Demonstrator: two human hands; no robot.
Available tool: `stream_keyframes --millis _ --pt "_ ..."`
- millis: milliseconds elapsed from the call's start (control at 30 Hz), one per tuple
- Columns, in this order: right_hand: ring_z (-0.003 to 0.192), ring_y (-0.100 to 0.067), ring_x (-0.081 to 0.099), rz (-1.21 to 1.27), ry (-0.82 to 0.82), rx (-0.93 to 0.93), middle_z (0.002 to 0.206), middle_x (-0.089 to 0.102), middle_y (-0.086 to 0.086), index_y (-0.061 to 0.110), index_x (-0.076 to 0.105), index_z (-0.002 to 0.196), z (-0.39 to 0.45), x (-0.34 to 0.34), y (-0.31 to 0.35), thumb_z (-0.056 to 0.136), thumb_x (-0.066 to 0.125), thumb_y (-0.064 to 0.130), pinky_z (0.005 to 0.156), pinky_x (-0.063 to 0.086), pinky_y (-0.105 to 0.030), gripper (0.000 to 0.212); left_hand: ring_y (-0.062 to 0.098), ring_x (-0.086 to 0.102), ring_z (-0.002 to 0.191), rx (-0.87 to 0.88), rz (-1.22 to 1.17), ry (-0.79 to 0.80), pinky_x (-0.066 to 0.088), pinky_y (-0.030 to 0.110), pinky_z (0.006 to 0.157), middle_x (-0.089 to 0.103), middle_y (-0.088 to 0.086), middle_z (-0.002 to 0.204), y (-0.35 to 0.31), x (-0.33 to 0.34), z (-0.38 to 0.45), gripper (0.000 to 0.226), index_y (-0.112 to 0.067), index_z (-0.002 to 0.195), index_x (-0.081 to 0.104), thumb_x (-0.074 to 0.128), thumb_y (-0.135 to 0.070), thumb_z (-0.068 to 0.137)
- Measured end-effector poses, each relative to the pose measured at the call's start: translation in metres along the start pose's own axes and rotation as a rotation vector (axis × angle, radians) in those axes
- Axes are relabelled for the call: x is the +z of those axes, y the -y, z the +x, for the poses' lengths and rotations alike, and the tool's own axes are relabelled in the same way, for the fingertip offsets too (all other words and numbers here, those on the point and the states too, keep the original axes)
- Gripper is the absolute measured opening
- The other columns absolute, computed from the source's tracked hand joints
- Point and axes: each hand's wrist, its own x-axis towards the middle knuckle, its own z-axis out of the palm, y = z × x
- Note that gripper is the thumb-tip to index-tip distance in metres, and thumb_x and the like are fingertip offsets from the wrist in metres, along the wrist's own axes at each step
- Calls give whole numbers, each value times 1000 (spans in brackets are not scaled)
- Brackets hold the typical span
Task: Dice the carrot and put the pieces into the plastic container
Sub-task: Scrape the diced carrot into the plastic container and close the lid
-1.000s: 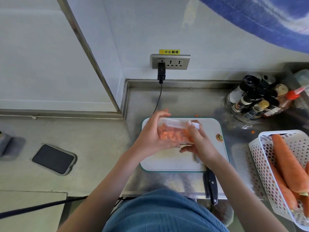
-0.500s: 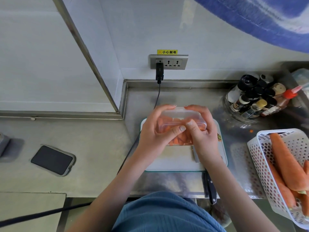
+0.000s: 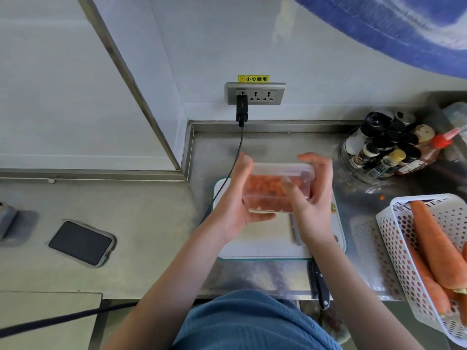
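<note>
A clear plastic container (image 3: 275, 173) full of orange diced carrot (image 3: 265, 192) is held up above the white cutting board (image 3: 267, 246). My left hand (image 3: 235, 205) grips its left side, thumb underneath and fingers up the far edge. On the right side my right hand (image 3: 312, 198) holds it, thumb across the front wall and fingers curled over the far corner. A black-handled knife (image 3: 321, 284) lies along the board's right edge, its blade partly hidden by my right forearm.
A white perforated basket (image 3: 394, 238) of whole carrots (image 3: 434, 243) stands at the right. A glass bowl of condiment bottles (image 3: 386, 152) sits at the back right. A black cable (image 3: 235, 157) runs from the wall socket (image 3: 256, 93) past the board. A dark pad (image 3: 80, 242) lies left.
Both hands have shifted their hold on the container, from fingers pressing across its top to gripping its two sides. It sits a little higher and farther back.
</note>
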Motion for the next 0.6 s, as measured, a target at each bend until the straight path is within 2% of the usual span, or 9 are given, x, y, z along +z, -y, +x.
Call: stream_keyframes --millis 67,133,200,233,300,367,467,567,600 --pt "72 -12 51 11 61 54 90 56 17 18 45 112 -1 2 -5 79 59 32 65 47 -36 39 29 67 89 -27 10 -101 54 48 81 68 10 94 3 -2 5 78 -12 120 54 69 -65 65" --pt "87 -14 61 43 94 212 100 60 15 22 44 119 -1 6 -11 80 59 48 79 53 -35 49 30 67 86 82 31 -211 56 44 74 67 11 90 8 -4 10 70 -11 108 54 76 -54 57" --pt "103 -27 65 99 90 425 118 61 -7 30 43 125 0 6 -18 74 68 59 93 51 -48 64 26 66 81 191 60 -233 57 42 73 65 10 87 11 -6 12 59 -13 99 52 79 -44 57" --pt "106 -30 65 152 102 519 121 61 -15 26 42 128 0 7 -21 70 72 59 95 50 -51 73 20 64 77 255 107 -247 57 37 71 63 8 83 13 -8 13 52 -13 95 51 80 -38 60" --pt "105 -30 65 236 149 579 116 63 -19 13 46 122 -2 7 -24 61 79 61 97 49 -51 84 8 57 68 376 223 -261 51 23 62 57 -2 74 14 -10 12 38 -15 88 47 75 -29 66" --pt "103 -28 61 231 152 524 107 61 -15 16 47 110 -6 5 -29 60 81 61 98 47 -50 75 7 55 68 423 280 -201 49 22 62 55 -5 74 15 -11 12 37 -15 91 45 72 -28 71" --pt "107 -31 59 231 189 488 111 58 -14 21 42 112 -8 -4 -36 69 79 53 101 44 -53 65 15 60 80 360 298 -39 54 35 70 57 3 86 12 -22 15 40 -15 104 43 70 -25 76" --pt "117 -25 53 179 283 506 122 55 0 34 40 123 0 -19 -41 67 79 32 100 43 -49 69 13 63 100 49 200 21 56 43 81 62 -9 109 16 -34 21 67 -33 123 40 76 -46 67" --pt "122 -21 50 166 323 535 128 53 4 39 38 129 4 -22 -44 65 75 23 99 44 -42 76 16 62 106 -46 148 5 54 46 83 63 -8 115 21 -37 24 73 -33 126 43 76 -53 64"
